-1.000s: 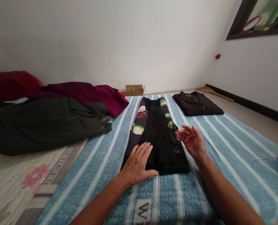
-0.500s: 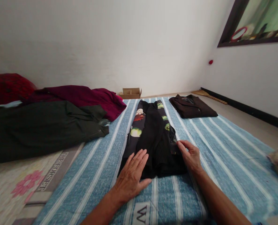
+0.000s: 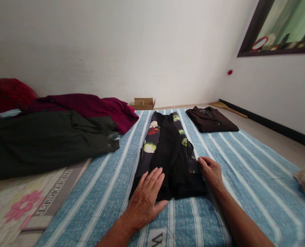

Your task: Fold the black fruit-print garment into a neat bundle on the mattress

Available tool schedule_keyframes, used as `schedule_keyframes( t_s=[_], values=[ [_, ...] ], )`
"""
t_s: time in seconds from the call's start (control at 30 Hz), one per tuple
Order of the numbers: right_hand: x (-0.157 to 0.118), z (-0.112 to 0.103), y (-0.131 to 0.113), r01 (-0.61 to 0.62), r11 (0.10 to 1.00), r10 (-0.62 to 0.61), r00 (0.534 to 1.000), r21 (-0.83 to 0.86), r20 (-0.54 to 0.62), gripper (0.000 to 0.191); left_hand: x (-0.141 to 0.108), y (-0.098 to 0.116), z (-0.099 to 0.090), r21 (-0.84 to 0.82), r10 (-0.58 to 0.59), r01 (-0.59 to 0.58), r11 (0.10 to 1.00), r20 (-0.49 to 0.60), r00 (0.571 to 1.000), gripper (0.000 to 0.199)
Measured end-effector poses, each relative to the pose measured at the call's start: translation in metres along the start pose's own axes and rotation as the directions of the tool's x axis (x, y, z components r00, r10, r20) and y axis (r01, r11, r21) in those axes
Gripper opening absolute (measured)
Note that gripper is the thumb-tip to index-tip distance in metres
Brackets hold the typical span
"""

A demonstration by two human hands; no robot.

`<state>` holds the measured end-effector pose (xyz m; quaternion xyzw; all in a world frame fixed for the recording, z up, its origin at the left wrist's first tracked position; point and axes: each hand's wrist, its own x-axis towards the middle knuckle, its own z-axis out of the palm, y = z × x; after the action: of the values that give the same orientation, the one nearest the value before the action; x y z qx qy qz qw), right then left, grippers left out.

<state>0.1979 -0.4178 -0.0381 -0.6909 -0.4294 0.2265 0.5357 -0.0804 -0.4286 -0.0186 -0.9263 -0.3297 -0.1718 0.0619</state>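
white walls meet a blue striped blanket [image 3: 245, 171] spread under me. my left hand [image 3: 145, 197] lies flat, fingers spread, on the near end of the long black floral garment [image 3: 167, 151] at the blanket's middle. my right hand [image 3: 211, 170] rests curled at its right edge; whether it pinches cloth i cannot tell. the printed letters by my wrist are cut off.

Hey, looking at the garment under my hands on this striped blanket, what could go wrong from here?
The left hand lies flat on the near end of the black floral garment, while the right hand only touches its right edge; the narrow fold might slip open there. The dark green garment lies close on the left, so a wide sweep could snag it.
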Motion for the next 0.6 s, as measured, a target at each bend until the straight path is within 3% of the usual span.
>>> schedule_keyframes(
  t_s=[0.6],
  values=[
    [0.0054, -0.0006, 0.0074, 0.002, 1.0, -0.002, 0.999, -0.001, 0.049, 0.034, -0.0016, -0.0001, 0.0005, 0.021, -0.009, 0.008, 1.0, 0.004, 1.0, 0.073]
  ],
)
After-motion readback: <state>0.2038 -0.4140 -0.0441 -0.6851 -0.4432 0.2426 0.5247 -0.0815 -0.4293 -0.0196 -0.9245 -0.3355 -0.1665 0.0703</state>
